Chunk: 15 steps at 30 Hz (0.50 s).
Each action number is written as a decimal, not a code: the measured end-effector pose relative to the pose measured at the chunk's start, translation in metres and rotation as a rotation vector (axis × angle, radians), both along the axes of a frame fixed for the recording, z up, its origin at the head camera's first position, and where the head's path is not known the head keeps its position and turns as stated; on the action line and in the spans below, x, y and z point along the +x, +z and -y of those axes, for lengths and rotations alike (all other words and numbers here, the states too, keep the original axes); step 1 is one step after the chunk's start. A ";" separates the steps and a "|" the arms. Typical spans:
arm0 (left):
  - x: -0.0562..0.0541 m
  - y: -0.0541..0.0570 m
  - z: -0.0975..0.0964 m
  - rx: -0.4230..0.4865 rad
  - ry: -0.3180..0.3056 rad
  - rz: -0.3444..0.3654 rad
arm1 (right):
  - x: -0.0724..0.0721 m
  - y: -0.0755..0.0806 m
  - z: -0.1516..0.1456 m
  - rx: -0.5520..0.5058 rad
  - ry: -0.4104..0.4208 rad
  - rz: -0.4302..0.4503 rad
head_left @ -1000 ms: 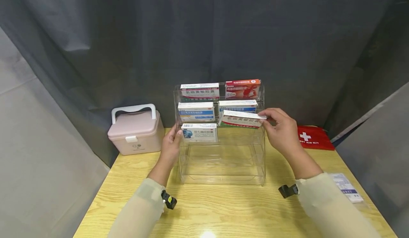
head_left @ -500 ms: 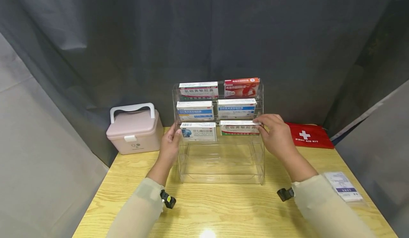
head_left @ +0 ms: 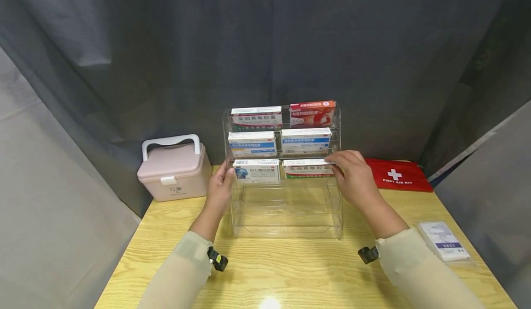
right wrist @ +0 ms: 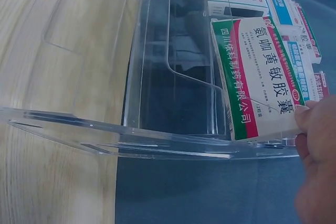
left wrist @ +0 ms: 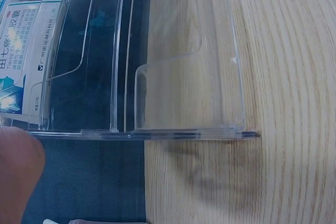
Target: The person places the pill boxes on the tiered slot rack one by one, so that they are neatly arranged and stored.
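A clear acrylic tiered rack (head_left: 286, 207) stands on the wooden table. My left hand (head_left: 220, 187) grips its left side panel, thumb in front, beside a white medicine box (head_left: 258, 171) with a blue head picture. On the same tier, at the right, sits a white, red and green medicine box (right wrist: 257, 77). The right hand (head_left: 352, 175) pinches that box at its upper right corner; in the right wrist view the thumb (right wrist: 315, 124) lies at the corner. Higher up, two blue-striped boxes (head_left: 306, 142) fill the middle tier. A red box (head_left: 312, 114) and another white box (head_left: 256, 117) stand on top.
A pink lidded case (head_left: 176, 170) with a white handle stands left of the rack. To the right lie a red first aid pouch (head_left: 398, 175) and a white packet (head_left: 445, 240) in clear wrap. A dark curtain (head_left: 265, 37) hangs behind.
My right hand has lowered the red and green medicine box from a tilt above the tier to level in its slot. The left hand keeps its hold on the rack.
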<state>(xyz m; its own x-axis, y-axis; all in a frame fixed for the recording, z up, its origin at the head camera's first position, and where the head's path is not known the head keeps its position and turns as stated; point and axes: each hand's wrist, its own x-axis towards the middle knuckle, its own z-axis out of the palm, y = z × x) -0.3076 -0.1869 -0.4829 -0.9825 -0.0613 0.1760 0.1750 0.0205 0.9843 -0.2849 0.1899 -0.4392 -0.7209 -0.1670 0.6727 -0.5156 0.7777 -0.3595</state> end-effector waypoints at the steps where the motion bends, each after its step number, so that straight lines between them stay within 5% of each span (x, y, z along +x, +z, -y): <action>1: 0.000 0.000 0.000 0.000 -0.002 0.000 | 0.000 0.000 0.000 0.003 0.002 -0.002; 15: 0.000 -0.001 0.001 0.000 -0.006 0.003 | 0.001 -0.010 0.004 -0.020 -0.010 -0.100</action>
<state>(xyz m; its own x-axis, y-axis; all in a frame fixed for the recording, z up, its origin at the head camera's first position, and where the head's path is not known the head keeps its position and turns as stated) -0.3081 -0.1876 -0.4842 -0.9834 -0.0555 0.1728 0.1719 0.0197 0.9849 -0.2836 0.1858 -0.4496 -0.6517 -0.1461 0.7443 -0.5419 0.7763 -0.3221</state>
